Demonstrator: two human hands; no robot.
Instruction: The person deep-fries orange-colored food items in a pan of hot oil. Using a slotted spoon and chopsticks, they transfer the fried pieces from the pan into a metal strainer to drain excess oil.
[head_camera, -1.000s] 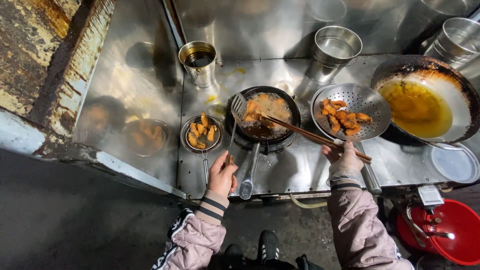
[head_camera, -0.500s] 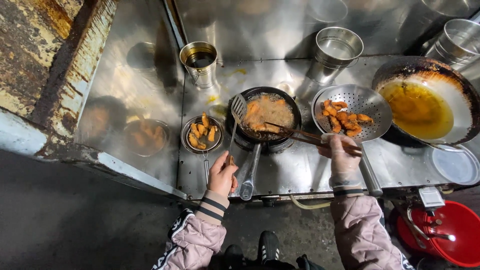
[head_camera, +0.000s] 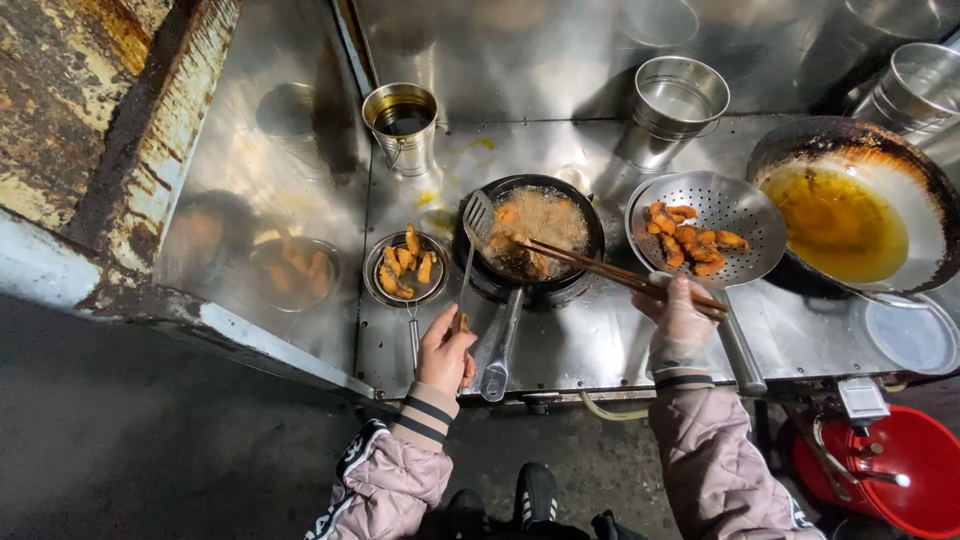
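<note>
Both my arms are reaching forward over the steel counter (head_camera: 600, 350). My left hand (head_camera: 445, 350) is sitting low by the counter edge, my right hand (head_camera: 680, 320) is angling in toward the frying pan (head_camera: 540, 235). The small strainer (head_camera: 405, 268) of fried pieces is lying left of the pan, the perforated skimmer (head_camera: 715, 215) of pieces right of it, the big wok (head_camera: 850, 215) beyond. Left fingers are wrapping closed round the slotted spatula (head_camera: 477, 215) handle, its head resting at the pan rim. Right fingers are pinching the chopsticks (head_camera: 600, 270), tips dipping into the bubbling oil.
</note>
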